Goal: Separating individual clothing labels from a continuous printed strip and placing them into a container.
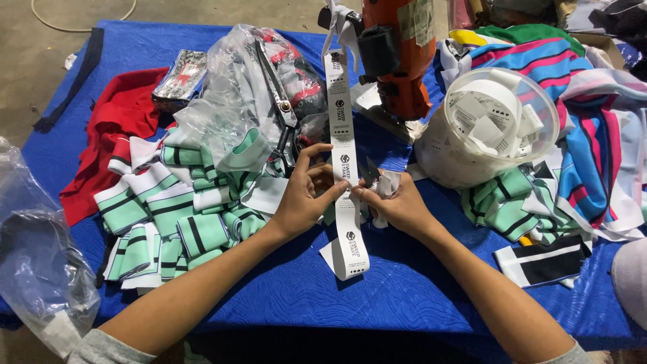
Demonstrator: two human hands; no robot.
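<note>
Pinching a long white label strip (345, 168) between thumb and fingers, the left hand (303, 199) steadies it while the right hand (397, 202) grips small snips (370, 172) against it.

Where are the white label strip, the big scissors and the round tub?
white label strip (342, 108), head view, upper printed part.
big scissors (284, 101), head view, near the pivot.
round tub (448, 162), head view, lower side wall.

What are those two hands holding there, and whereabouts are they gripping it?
Both hands hold a long white label strip at its middle stretch: left hand pinches its left edge, right hand its right edge. The right hand also grips small dark snips.
</note>
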